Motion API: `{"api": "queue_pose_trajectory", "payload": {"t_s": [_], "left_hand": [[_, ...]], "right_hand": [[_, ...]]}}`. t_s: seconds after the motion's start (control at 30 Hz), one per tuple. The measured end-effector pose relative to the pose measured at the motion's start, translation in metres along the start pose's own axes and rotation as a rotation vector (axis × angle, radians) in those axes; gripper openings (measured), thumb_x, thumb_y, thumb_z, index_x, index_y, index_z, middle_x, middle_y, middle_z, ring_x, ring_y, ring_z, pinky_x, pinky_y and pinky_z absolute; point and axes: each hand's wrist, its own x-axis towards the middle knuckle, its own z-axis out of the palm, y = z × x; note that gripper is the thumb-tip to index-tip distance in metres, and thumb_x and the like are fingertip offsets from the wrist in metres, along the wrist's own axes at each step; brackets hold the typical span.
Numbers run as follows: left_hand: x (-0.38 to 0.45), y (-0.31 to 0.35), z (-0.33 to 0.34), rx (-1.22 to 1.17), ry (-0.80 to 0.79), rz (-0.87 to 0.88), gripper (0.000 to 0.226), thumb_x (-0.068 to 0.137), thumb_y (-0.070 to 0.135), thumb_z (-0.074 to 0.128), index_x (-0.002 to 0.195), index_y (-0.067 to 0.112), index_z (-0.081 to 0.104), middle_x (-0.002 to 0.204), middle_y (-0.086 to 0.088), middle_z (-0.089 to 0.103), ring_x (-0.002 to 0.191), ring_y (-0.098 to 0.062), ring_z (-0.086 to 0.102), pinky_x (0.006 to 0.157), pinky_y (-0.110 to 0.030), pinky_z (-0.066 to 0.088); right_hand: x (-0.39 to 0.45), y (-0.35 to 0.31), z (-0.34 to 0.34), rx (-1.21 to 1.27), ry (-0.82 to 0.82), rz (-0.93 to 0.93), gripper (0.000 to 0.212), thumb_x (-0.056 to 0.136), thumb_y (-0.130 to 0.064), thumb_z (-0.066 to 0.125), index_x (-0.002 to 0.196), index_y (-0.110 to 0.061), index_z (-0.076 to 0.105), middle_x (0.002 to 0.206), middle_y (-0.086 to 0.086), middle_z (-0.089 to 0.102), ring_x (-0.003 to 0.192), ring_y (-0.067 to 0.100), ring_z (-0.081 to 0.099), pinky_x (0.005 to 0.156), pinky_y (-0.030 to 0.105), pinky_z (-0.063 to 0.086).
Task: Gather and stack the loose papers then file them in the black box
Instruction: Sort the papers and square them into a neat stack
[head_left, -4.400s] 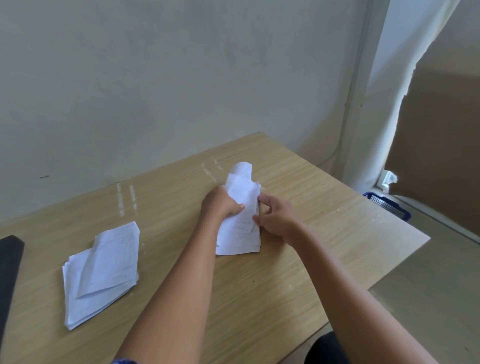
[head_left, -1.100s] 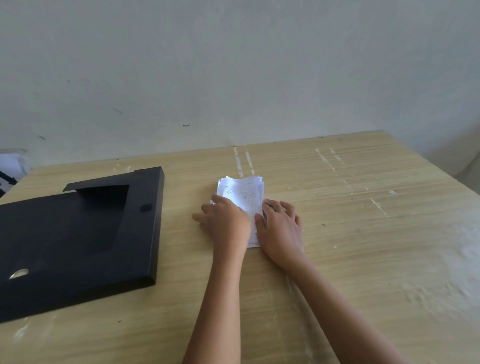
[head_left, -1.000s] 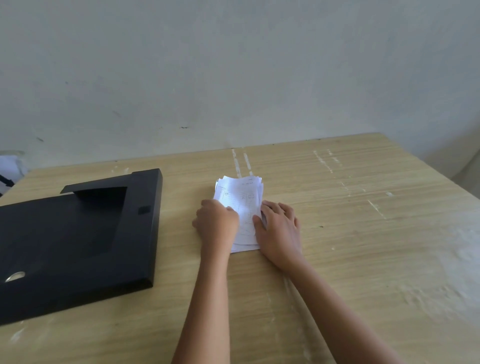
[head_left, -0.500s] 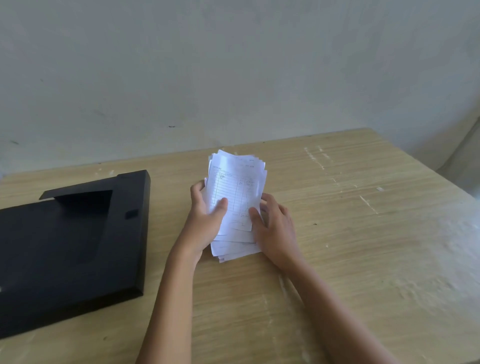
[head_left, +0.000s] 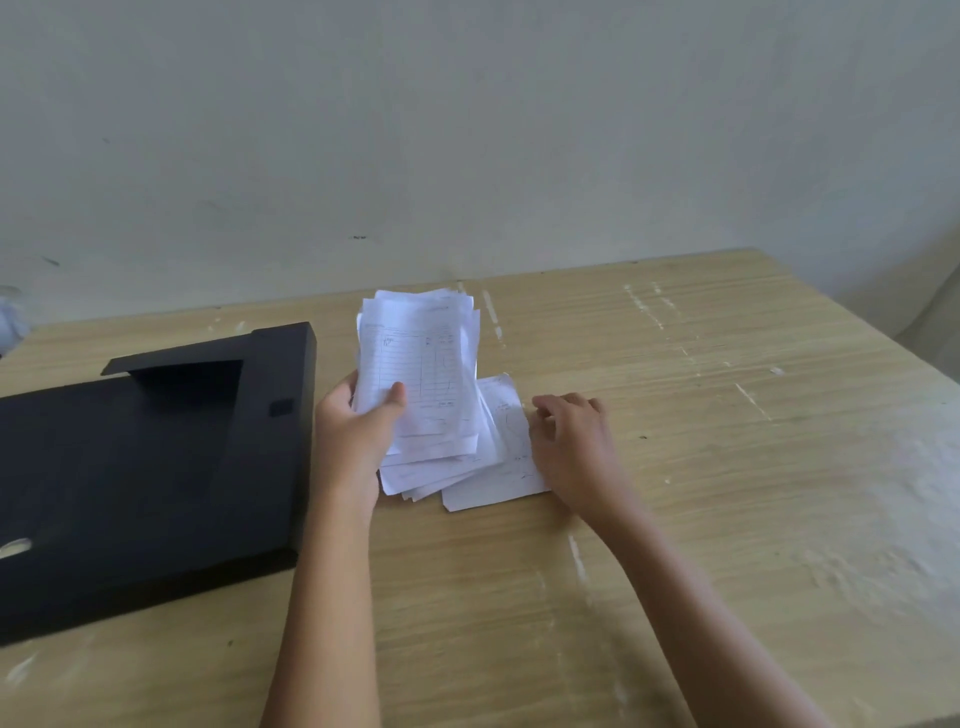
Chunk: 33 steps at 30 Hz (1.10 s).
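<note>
L hand (head_left: 358, 431) grips the stack of papers (head_left: 415, 374), thumb curled over the front sheet & fingers behind, top edge tipped up off the table (head_left: 727, 467) w/ lower sheets fanned out below. R hand (head_left: 569, 447) rests on 1 loose sheet (head_left: 506, 452) lying flat just right of the stack, fingers bent w/ tips down near its right edge; can't tell if they pinch it. Black box (head_left: 156, 467) lies open on the table, just left of the L hand.
</note>
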Motion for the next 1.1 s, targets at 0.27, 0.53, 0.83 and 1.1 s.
{"api": "queue_pose_trajectory", "payload": {"t_s": [0.27, 0.53, 0.83, 1.1], "left_hand": [[-0.006, -0.006, 0.01, 0.089, 0.047, -0.023, 0.013, 0.093, 0.017, 0.07, 0.105, 0.016, 0.07, 0.099, -0.002, 0.075, 0.092, -0.025, 0.072, 0.065, -0.03, 0.055], [-0.005, -0.004, 0.002, 0.003, 0.038, -0.062, 0.01, 0.093, 0.015, 0.071, 0.103, 0.02, 0.071, 0.095, 0.003, 0.075, 0.089, -0.02, 0.072, 0.064, -0.028, 0.055], [-0.002, -0.006, -0.014, -0.017, -0.005, -0.105, 0.01, 0.094, 0.014, 0.072, 0.093, 0.024, 0.07, 0.099, 0.0, 0.077, 0.095, -0.021, 0.074, 0.087, -0.045, 0.061], [-0.001, -0.005, -0.013, -0.066, -0.03, -0.095, 0.011, 0.094, 0.014, 0.073, 0.104, 0.019, 0.074, 0.099, 0.0, 0.079, 0.095, -0.022, 0.075, 0.083, -0.042, 0.062]], "right_hand": [[0.009, -0.026, 0.001, -0.291, -0.023, -0.009, 0.037, 0.089, -0.047, 0.065, 0.091, -0.01, 0.064, 0.099, 0.004, 0.057, 0.102, 0.026, 0.047, 0.083, 0.034, 0.038], [0.023, -0.033, 0.007, -0.121, -0.049, 0.196, 0.028, 0.086, -0.036, 0.072, 0.105, -0.017, 0.065, 0.11, 0.001, 0.064, 0.111, 0.027, 0.046, 0.08, 0.035, 0.029], [0.044, -0.033, 0.008, -0.051, -0.217, 0.263, 0.059, 0.084, -0.044, 0.071, 0.138, -0.036, 0.049, 0.128, -0.006, 0.061, 0.126, 0.026, 0.036, 0.085, 0.041, 0.024], [0.054, -0.034, 0.01, 0.03, -0.259, 0.248, 0.057, 0.081, -0.031, 0.075, 0.131, -0.026, 0.049, 0.119, -0.005, 0.064, 0.126, 0.022, 0.039, 0.09, 0.038, 0.028]]}}
